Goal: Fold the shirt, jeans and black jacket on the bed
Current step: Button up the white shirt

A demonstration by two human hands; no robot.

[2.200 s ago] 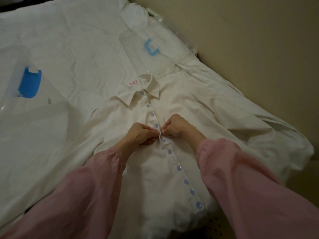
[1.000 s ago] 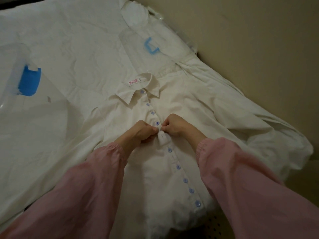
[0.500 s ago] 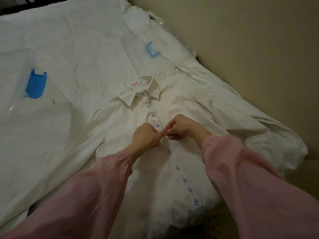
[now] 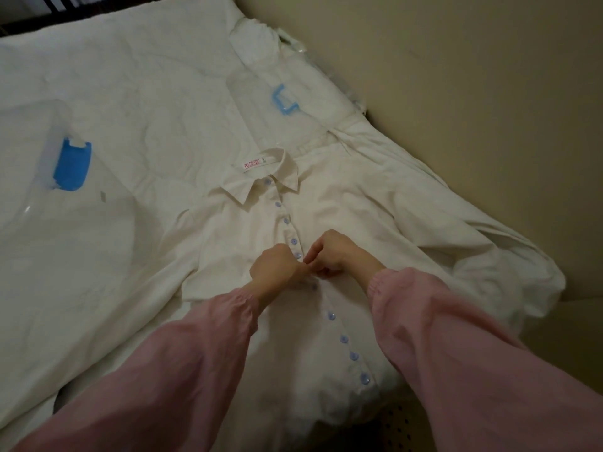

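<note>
Bed, white sheet: buttoned shirt flat under grip; clear bag w/ blue patch far left; 2nd bag beyond.

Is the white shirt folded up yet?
No, the shirt lies spread flat on the bed, collar up, both hands pinching its button strip.

free: bare bed at left | blocked: wall close along right

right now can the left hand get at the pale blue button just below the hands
Probably yes. The left hand pinches the white collared shirt at its placket, and the pale blue button sits right beside it, uncovered, with nothing between.
</note>
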